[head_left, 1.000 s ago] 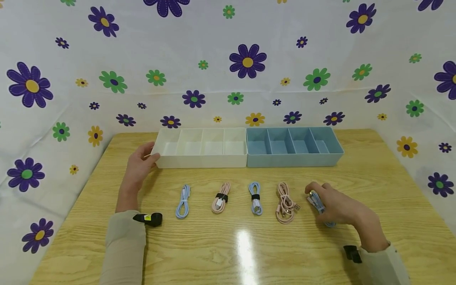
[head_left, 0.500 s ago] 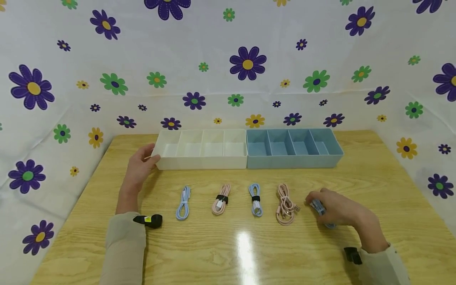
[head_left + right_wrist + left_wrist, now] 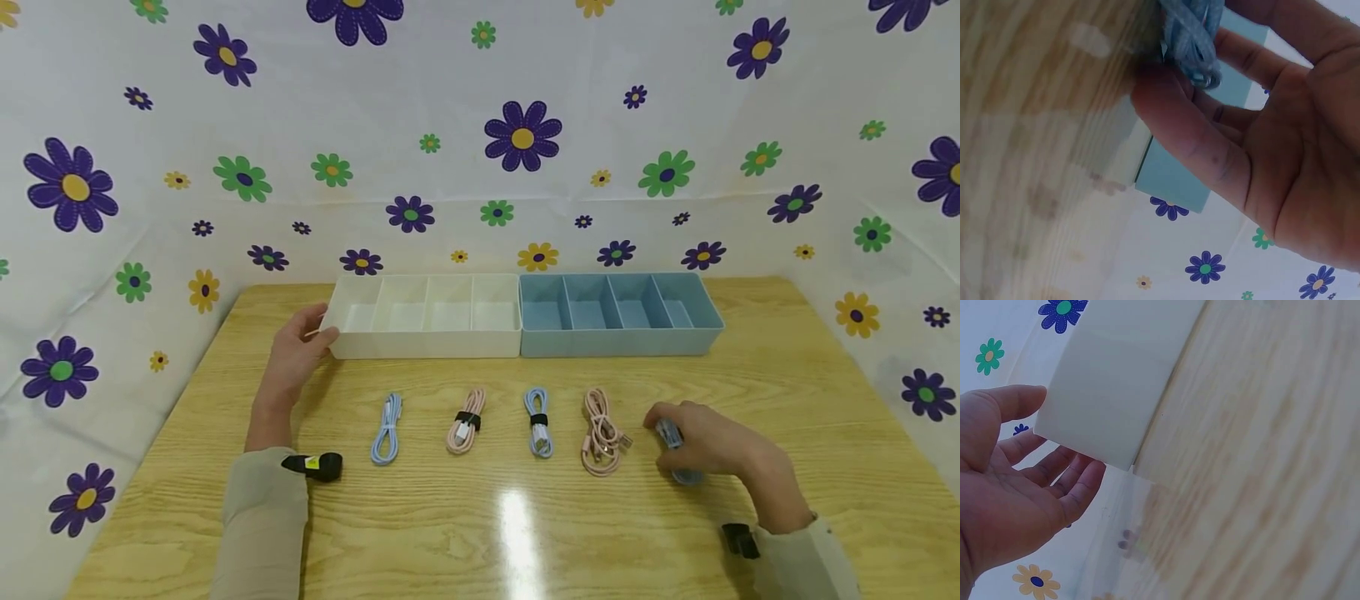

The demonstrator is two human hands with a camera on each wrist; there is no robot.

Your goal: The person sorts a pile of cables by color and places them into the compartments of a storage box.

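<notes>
Flowered sheeting [image 3: 480,125] is hanging behind and around the wooden table [image 3: 480,533] we are working at, purple, green and yellow blossoms on white.

Starting at the left, our left hand [image 3: 294,350] is resting against the left end of the white divided tray [image 3: 424,315], thumb at its near corner; the left wrist view is showing the fingers [image 3: 1072,481] spread and relaxed along the tray's end wall [image 3: 1110,381], not curled round it. Just to the right, touching end to end, the blue divided tray [image 3: 619,313] is sitting with its four compartments open to us.

In front of the trays, a row of coiled charging cables is lying on the table, each well apart from the next: a light blue cable [image 3: 386,428], a pink cable with a black strap [image 3: 466,420], a blue cable with a black strap [image 3: 538,422], and a loose pink cable [image 3: 600,432].

At the right end of the row, our right hand [image 3: 712,450] is closing over another light blue cable [image 3: 670,437], which is lying low at the table surface. The right wrist view is showing the thumb and fingers [image 3: 1204,150] curling round the bundled strands [image 3: 1192,37]; whether the bundle is lifted clear of the wood we cannot quite tell, as that view is blurred.
</notes>
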